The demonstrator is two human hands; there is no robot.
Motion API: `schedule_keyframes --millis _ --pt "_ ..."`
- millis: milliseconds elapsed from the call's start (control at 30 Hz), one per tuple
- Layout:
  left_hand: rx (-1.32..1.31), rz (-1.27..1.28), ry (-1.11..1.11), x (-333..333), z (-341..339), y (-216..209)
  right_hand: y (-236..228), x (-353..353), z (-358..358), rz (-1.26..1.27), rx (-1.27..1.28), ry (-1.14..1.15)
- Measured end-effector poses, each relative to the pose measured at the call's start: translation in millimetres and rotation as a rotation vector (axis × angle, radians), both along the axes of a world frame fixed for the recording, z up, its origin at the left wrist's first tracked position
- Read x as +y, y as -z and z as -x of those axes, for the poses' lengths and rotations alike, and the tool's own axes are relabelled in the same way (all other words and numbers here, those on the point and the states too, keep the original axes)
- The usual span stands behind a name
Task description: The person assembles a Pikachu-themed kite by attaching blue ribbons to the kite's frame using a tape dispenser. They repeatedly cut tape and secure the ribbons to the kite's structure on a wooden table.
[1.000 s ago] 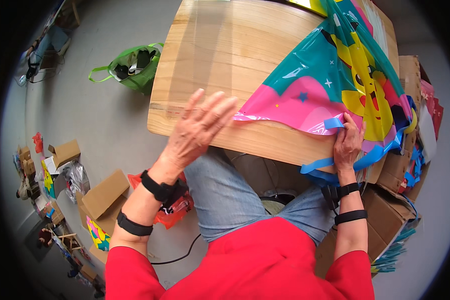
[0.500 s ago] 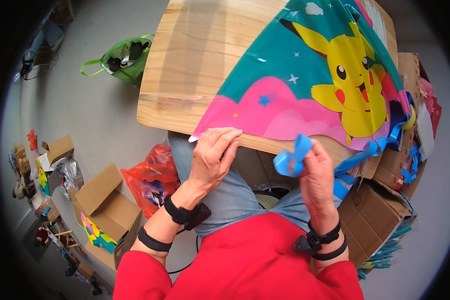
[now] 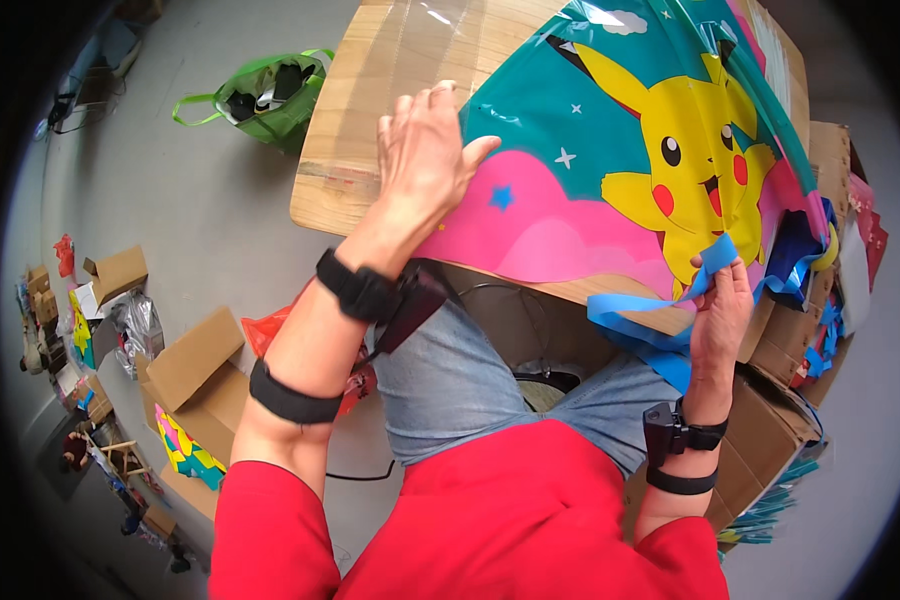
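Observation:
A kite (image 3: pixel 560 220) lies on the wooden table (image 3: pixel 315 200), teal above and pink below, with a yellow cartoon animal with long ears at its right. Over the kite's left edge is my left hand (image 3: pixel 422 165), fingers stretched forward and thumb spread out; it holds nothing, and whether it presses on the sheet I cannot tell. My right hand (image 3: pixel 722 315) pinches the end of a blue ribbon (image 3: pixel 630 308) in front of the yellow figure. The ribbon loops down to the left past the table's near edge and over my leg. The kite's near-left corner is hidden behind my left forearm.
More blue ribbon and a yellow ring (image 3: pixel 830 245) hang at the table's right edge. Cardboard boxes (image 3: pixel 770 425) stand to the right. On the floor at left are a green bag (image 3: pixel 275 110), a red plastic bag (image 3: pixel 265 330) and an open cardboard box (image 3: pixel 205 370).
My left hand has moved forward from the kite's near-left corner, its fingers now stretched out. My right hand has shifted right, carrying the ribbon end. The table and kite sit slightly differently in view.

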State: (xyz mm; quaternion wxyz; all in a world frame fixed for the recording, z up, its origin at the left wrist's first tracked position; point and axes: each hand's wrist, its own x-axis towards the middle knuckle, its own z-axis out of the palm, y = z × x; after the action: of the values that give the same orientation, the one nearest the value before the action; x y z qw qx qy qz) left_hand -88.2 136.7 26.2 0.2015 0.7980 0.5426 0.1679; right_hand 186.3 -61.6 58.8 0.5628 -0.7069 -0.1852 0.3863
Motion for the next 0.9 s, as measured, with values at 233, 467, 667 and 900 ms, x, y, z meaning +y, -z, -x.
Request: schedule_keyframes --millis 233,467,667,900 --pt "0.184 0.178 0.253 47 -57 0 45 -28 -36 0.164 -0.475 0.272" --pt "0.158 -0.22 0.131 40 -67 5 38 -23 -75 0.36 -0.843 -0.134" --pt "0.271 -0.122 0.231 18 -52 8 25 -3 -77 0.322 -1.243 -0.03" --pt "0.331 -0.272 0.502 17 -75 32 -51 16 -129 0.094 -1.787 0.22"
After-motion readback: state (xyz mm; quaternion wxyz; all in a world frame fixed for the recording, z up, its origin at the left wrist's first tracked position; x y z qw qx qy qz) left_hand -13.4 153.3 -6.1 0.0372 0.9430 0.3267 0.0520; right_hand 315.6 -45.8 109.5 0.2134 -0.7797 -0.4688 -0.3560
